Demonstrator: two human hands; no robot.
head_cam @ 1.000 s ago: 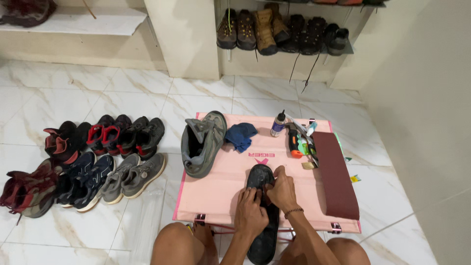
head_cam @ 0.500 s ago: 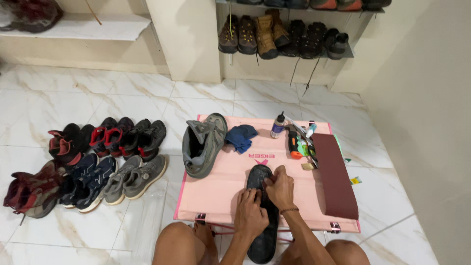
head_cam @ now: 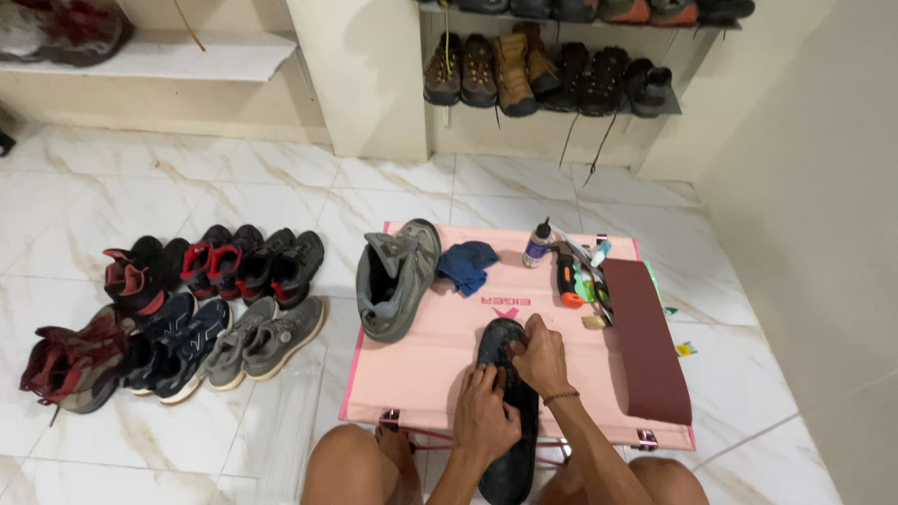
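A black shoe point(head_cam: 506, 463) lies sole up, running from my lap onto the front of a low pink table point(head_cam: 440, 346). My left hand point(head_cam: 485, 417) grips its middle from the left. My right hand point(head_cam: 537, 354) pinches the sole near the toe end, with a thin band on that wrist. A grey-green boot point(head_cam: 397, 279) lies on its side at the table's left, next to a crumpled blue cloth point(head_cam: 468, 266).
A small bottle point(head_cam: 537, 243), an orange-handled tool point(head_cam: 568, 281) and a dark red strip point(head_cam: 645, 337) sit on the table's right side. Several pairs of shoes point(head_cam: 187, 309) line the marble floor on the left. Boots point(head_cam: 533, 70) fill a wall shelf ahead.
The view has shifted slightly. Both hands stay on the black shoe, with only small finger movement at the sole.
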